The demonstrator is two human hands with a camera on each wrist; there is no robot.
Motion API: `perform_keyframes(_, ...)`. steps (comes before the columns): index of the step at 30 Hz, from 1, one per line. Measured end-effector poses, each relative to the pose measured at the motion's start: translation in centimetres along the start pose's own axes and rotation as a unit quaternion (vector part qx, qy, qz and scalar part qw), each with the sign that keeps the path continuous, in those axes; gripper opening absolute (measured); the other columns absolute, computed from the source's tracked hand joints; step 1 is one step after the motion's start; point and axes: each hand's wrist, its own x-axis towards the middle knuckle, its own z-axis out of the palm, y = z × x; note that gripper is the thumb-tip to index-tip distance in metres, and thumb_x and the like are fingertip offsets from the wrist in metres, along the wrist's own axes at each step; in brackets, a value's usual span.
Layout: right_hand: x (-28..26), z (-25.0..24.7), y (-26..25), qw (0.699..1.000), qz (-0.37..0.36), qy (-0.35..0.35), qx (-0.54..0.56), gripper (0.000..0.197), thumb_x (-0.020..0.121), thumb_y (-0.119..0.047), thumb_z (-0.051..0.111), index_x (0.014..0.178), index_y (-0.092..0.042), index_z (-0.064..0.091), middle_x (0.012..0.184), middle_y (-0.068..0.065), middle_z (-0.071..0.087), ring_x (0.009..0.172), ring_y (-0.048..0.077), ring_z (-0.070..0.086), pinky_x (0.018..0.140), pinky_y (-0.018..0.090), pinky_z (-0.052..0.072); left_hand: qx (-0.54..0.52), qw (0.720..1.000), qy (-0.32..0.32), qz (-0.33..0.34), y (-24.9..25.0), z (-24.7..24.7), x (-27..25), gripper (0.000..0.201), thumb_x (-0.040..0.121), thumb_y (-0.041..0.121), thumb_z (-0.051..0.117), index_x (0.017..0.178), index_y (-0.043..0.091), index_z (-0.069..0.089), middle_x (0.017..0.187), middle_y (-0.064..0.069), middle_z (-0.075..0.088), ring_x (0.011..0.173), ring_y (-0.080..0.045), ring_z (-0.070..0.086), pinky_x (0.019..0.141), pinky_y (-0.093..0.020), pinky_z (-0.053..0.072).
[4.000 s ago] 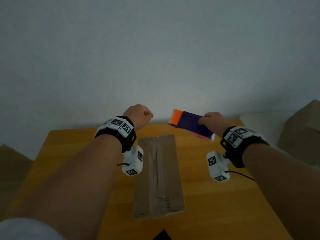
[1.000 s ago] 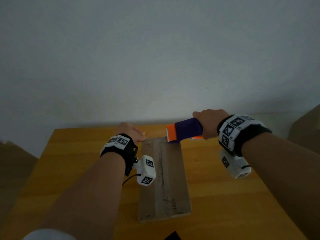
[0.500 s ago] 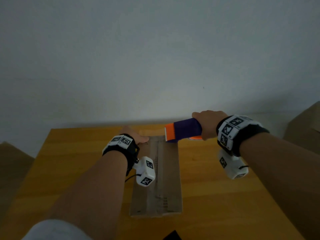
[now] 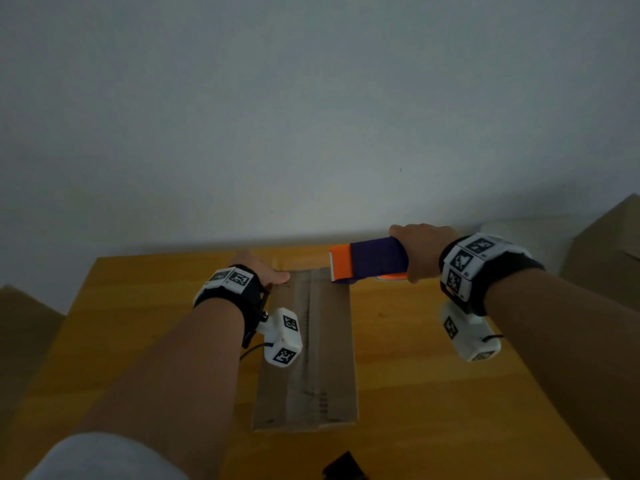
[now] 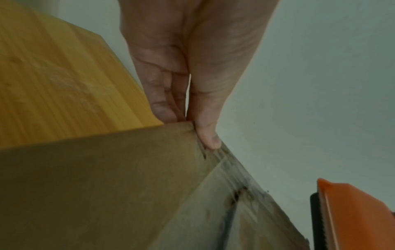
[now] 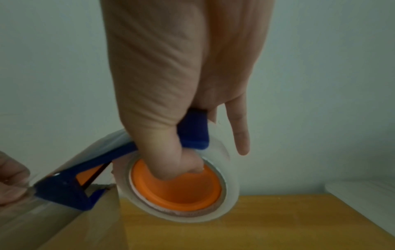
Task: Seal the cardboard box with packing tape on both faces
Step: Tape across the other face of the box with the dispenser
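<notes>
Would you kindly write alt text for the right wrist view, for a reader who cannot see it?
A right hand grips a blue and orange tape dispenser holding a roll of clear tape, its front end resting on a cardboard box on a wooden table. The left hand's fingertips show at the left edge.

One box (image 4: 311, 348), one dispenser (image 4: 369, 263), perhaps.

L hand (image 4: 263, 270) on box (image 4: 311, 348) far end — R hand (image 4: 424, 251) grips dispenser (image 4: 367, 263).
</notes>
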Motion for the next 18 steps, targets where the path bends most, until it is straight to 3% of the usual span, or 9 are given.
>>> perform_keyframes(2,0.1,-0.3,-0.2,1.000,-0.003,0.003,-0.007,0.048,0.072,-0.023,0.074,0.111,-0.020,0.046,0.103,0.002,0.064,0.093,0.023,0.063,0.072,0.036,0.051,-0.008,1.000,-0.009,0.013,0.6,-0.4,-1.2,0.052,0.065,0.030,0.086,0.107,0.005,0.069,0.099,-0.012,0.071,0.093,-0.027,0.066,0.092,-0.040,0.054)
perform_keyframes(4,0.2,-0.6,-0.4,1.000,-0.001,-0.002,-0.019,0.047,0.073,-0.024,0.072,0.112,-0.019,0.046,0.104,0.003,0.064,0.094,0.024,0.064,0.076,0.038,0.053,-0.023,0.999,-0.031,0.008,0.8,-0.6,-1.6,0.033,0.073,0.024,0.081,0.103,0.011,0.071,0.089,-0.010,0.067,0.083,-0.024,0.060,0.086,-0.033,0.053)
perform_keyframes(8,0.4,-1.0,-0.6,0.999,0.015,-0.012,-0.031,0.047,0.077,-0.029,0.071,0.116,-0.016,0.048,0.108,0.005,0.065,0.097,0.025,0.064,0.081,0.037,0.054,-0.071,0.997,-0.029,-0.009,0.2,-0.2,-1.3,0.044,0.066,0.041,0.083,0.098,0.015,0.069,0.099,-0.009,0.069,0.094,-0.025,0.064,0.092,-0.039,0.054)
perform_keyframes(10,0.5,-0.9,-0.5,1.000,0.011,0.002,-0.013,0.054,0.078,-0.037,0.069,0.122,-0.016,0.047,0.112,0.007,0.063,0.101,0.028,0.062,0.083,0.039,0.050,-0.072,0.997,-0.023,-0.008,0.2,0.1,-1.0,0.046,0.061,0.047,0.084,0.088,0.014,0.067,0.097,-0.011,0.070,0.096,-0.028,0.066,0.095,-0.045,0.054)
perform_keyframes(14,0.5,-1.0,-0.7,0.999,0.019,-0.023,-0.033,0.048,0.074,-0.026,0.073,0.115,-0.018,0.049,0.107,0.004,0.066,0.096,0.024,0.064,0.084,0.038,0.055,-0.083,0.996,-0.030,-0.005,0.2,0.2,-0.6,0.035,0.064,0.040,0.085,0.067,0.014,0.062,0.085,-0.013,0.067,0.083,-0.026,0.060,0.095,-0.048,0.053)
perform_keyframes(18,0.4,-0.9,-0.2,0.999,0.007,-0.037,-0.019,0.049,0.071,-0.024,0.075,0.111,-0.019,0.047,0.101,0.003,0.064,0.092,0.024,0.064,0.082,0.041,0.056,-0.107,0.994,-0.021,-0.005,-0.1,0.1,-1.0,0.029,0.064,0.033,0.086,0.065,0.017,0.062,0.086,-0.011,0.069,0.084,-0.025,0.061,0.094,-0.047,0.053)
